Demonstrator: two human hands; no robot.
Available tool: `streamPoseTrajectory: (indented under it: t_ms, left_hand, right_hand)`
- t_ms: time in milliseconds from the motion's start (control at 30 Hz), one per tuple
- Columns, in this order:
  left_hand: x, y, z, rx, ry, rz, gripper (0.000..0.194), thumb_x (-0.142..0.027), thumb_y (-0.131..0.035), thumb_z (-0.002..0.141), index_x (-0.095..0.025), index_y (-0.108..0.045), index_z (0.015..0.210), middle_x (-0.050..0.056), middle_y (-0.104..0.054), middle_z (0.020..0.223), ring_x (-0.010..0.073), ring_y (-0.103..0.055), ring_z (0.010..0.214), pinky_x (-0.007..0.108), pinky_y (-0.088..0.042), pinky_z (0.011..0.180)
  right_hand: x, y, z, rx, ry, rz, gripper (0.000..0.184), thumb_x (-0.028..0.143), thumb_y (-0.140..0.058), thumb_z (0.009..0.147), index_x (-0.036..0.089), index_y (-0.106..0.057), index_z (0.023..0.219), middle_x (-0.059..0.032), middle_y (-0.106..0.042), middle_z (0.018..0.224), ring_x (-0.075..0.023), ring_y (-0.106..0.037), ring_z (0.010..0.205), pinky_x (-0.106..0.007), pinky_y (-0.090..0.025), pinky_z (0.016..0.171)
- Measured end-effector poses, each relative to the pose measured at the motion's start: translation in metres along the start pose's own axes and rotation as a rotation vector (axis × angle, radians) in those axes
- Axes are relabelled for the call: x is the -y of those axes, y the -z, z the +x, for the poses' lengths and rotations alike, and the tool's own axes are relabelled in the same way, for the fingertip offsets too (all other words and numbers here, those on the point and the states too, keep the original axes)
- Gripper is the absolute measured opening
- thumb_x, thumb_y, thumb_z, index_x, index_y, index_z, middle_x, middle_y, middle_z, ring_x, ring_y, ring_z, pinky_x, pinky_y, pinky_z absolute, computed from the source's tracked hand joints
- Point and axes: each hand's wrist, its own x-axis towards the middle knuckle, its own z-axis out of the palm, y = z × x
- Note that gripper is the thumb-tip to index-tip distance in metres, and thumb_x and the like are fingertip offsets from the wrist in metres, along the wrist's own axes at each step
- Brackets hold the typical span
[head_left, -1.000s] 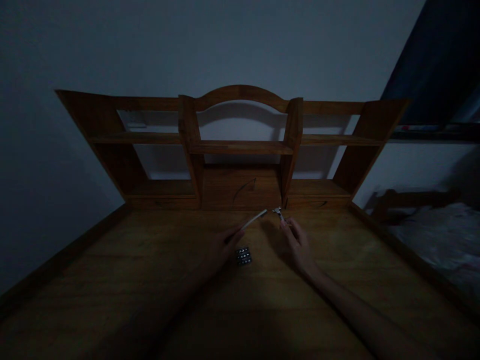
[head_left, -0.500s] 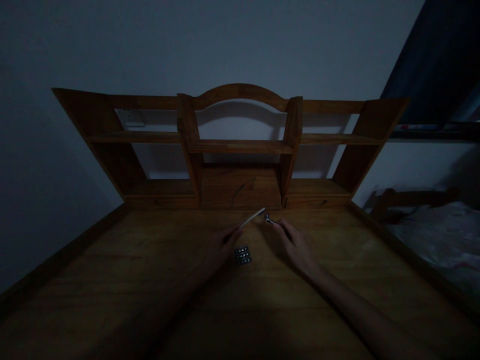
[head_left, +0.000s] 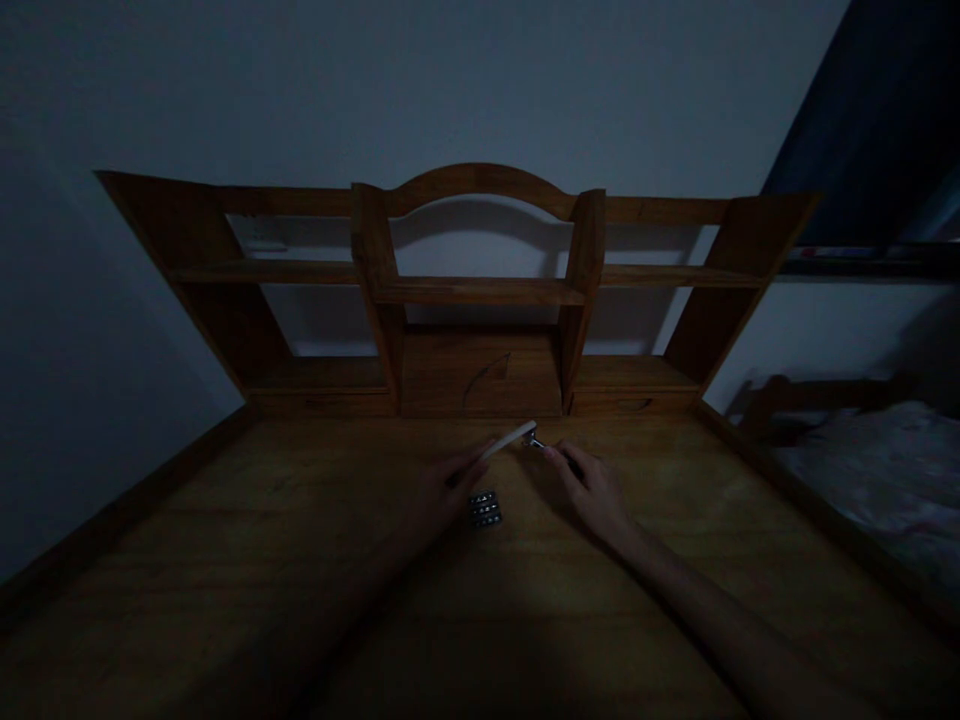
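- Dim light lay over the wooden desk [head_left: 300, 570], on whose bare top the pack [head_left: 484, 508] sat; every place below is told from that pack.
- Well beyond the pack, at the far edge of the desk, stood the shelf [head_left: 480, 291], brown wood with an arched top rail and open bays.
- Below the bays on either side, far off to the left and right of the pack, was a drawer [head_left: 636, 405].
- Behind the shelf, farthest from the pack, rose the pale wall [head_left: 480, 80].
- Far to the right of the pack, past the desk's side, pale bedding [head_left: 885, 480] lay crumpled, with a dark curtain [head_left: 840, 120] above and beyond it.
- The pack itself was dark, with rows of small shiny pieces; its exact make was too dim to read.
- Just left of the pack, the left hand [head_left: 448, 487] pinched the near end of a pale stick [head_left: 512, 438] between thumb and fingers.
- The stick slanted up and away, its far end beyond the pack and a little to its right.
- Right of the pack and slightly beyond it, the right hand [head_left: 594, 490] gripped the handle of a tool [head_left: 533, 438].
- The tool's silver head, beyond and right of the pack, was at the stick's far end; whether they touched could not be told.
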Motion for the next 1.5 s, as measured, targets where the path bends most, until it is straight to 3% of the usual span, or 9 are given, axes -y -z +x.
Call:
streamPoseTrajectory:
  t_ms: [467, 667, 900, 1100, 1367, 1500]
  left_hand:
    - [0.0018, 0.002, 0.0003, 0.005, -0.021, 0.091, 0.039, -0.045, -0.051, 0.085, -0.023, -0.063, 0.115, 0.002, -0.066, 0.113, 0.0233, -0.062, 0.102, 0.036, -0.047, 0.094]
    - [-0.0001, 0.0024, 0.0002, 0.059, -0.049, 0.086, 0.037, -0.043, -0.049, 0.086, -0.028, -0.059, 0.119, -0.001, -0.062, 0.12, 0.0219, -0.057, 0.11, 0.036, -0.043, 0.098]
    - [0.0027, 0.0024, 0.0005, -0.019, -0.005, 0.081, 0.039, -0.044, -0.05, 0.086, -0.026, -0.06, 0.118, 0.0, -0.064, 0.116, 0.0219, -0.06, 0.106, 0.037, -0.045, 0.095]
    - [-0.0002, 0.0029, -0.0003, 0.047, -0.022, 0.08, 0.038, -0.044, -0.049, 0.086, -0.026, -0.06, 0.118, 0.0, -0.064, 0.116, 0.0224, -0.061, 0.104, 0.037, -0.046, 0.093]
    - [0.0027, 0.0018, -0.0003, 0.036, -0.032, 0.072, 0.039, -0.045, -0.048, 0.086, -0.025, -0.061, 0.117, 0.0, -0.065, 0.115, 0.0225, -0.06, 0.105, 0.036, -0.046, 0.094]
    - [0.0079, 0.0015, 0.0018, 0.015, 0.025, 0.078, 0.04, -0.047, -0.049, 0.085, -0.025, -0.062, 0.115, 0.001, -0.066, 0.112, 0.0238, -0.061, 0.103, 0.039, -0.047, 0.091]
  right_hand:
    - [0.0, -0.0042, -0.0018, -0.026, -0.006, -0.011, 0.034, 0.044, -0.04, 0.092, 0.019, -0.061, 0.083, -0.0019, -0.063, 0.07, -0.0161, -0.059, 0.063, -0.024, -0.039, 0.061]
    - [0.002, -0.003, -0.0017, -0.041, 0.003, 0.006, 0.034, 0.043, -0.04, 0.093, 0.019, -0.061, 0.083, -0.0021, -0.063, 0.071, -0.016, -0.058, 0.064, -0.024, -0.039, 0.062]
    - [0.0006, -0.0023, -0.0016, -0.039, -0.01, 0.018, 0.035, 0.043, -0.039, 0.093, 0.018, -0.06, 0.081, -0.0014, -0.062, 0.07, -0.0157, -0.058, 0.064, -0.024, -0.039, 0.062]
    - [-0.0013, -0.0032, -0.0008, -0.046, -0.018, 0.027, 0.034, 0.043, -0.039, 0.093, 0.018, -0.061, 0.083, -0.0013, -0.063, 0.073, -0.0158, -0.058, 0.066, -0.024, -0.039, 0.063]
    - [-0.0018, -0.0033, -0.0009, -0.059, -0.028, 0.031, 0.033, 0.043, -0.037, 0.094, 0.019, -0.06, 0.086, -0.0017, -0.063, 0.074, -0.0169, -0.059, 0.067, -0.024, -0.039, 0.064]
    - [-0.0018, -0.0046, -0.001, -0.069, -0.038, 0.063, 0.033, 0.041, -0.036, 0.095, 0.02, -0.059, 0.086, -0.002, -0.063, 0.075, -0.0175, -0.059, 0.069, -0.025, -0.039, 0.065]
